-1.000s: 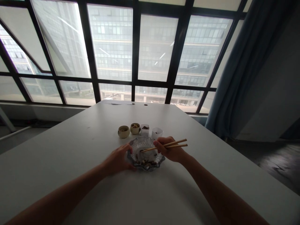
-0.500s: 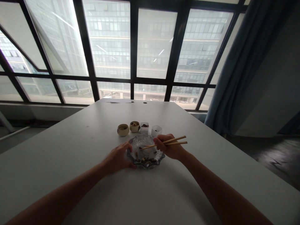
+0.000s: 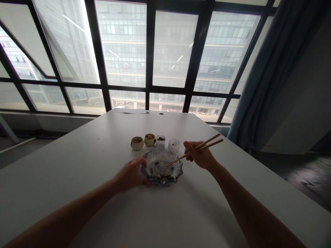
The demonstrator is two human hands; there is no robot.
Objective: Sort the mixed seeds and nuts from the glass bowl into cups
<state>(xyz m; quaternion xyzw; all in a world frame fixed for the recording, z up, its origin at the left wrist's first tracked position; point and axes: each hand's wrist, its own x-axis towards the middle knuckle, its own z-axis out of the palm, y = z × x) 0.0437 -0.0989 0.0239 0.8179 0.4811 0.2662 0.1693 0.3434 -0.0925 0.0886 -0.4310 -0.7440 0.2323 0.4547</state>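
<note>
A scalloped clear glass bowl stands on the table, with small dark and brown pieces gathered at its near side and a few scattered over its floor. My left hand grips the bowl's left rim, thumb low and fingers over the edge. In my right hand, closed, is a pair of wooden chopsticks. Their tips point down-left into the bowl, near its middle; whether they pinch a piece is too small to tell.
Just behind the bowl stand two small beige pots and two white cups, with pieces in them. The white table runs back to the windows, where papers lie. A blue curtain hangs at right.
My right hand has moved right with the chopsticks, whose tips shifted from the bowl's left-centre to right of its middle. My left hand stays on the rim.
</note>
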